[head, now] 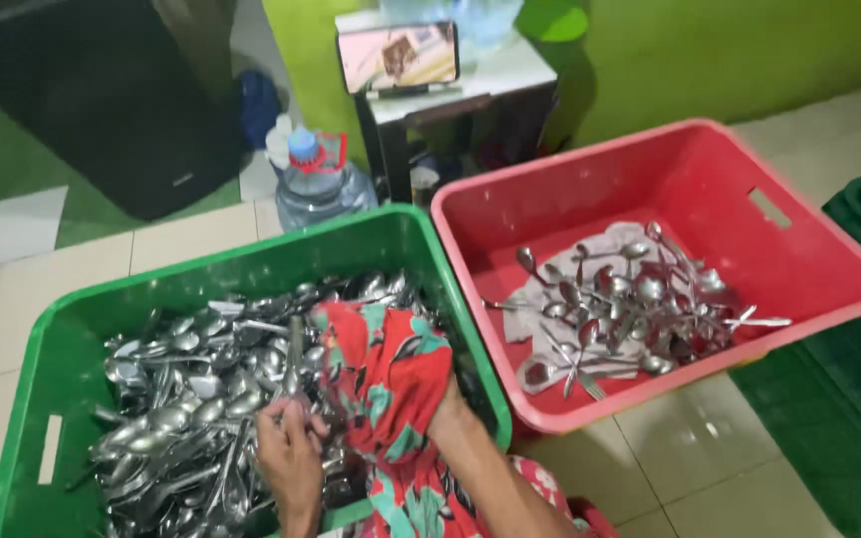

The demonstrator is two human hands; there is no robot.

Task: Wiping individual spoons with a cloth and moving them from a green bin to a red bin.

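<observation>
The left hand (289,453) pinched a spoon (294,364) over the green crate (42,349); the right hand (450,413), cloth (386,374)-wrapped, gripped it. A loose pinch could drop the spoon back among the heap.

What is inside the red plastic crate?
The red plastic crate holds a pile of metal spoons and forks lying on a grey cloth. The pile covers most of the cloth.
</observation>
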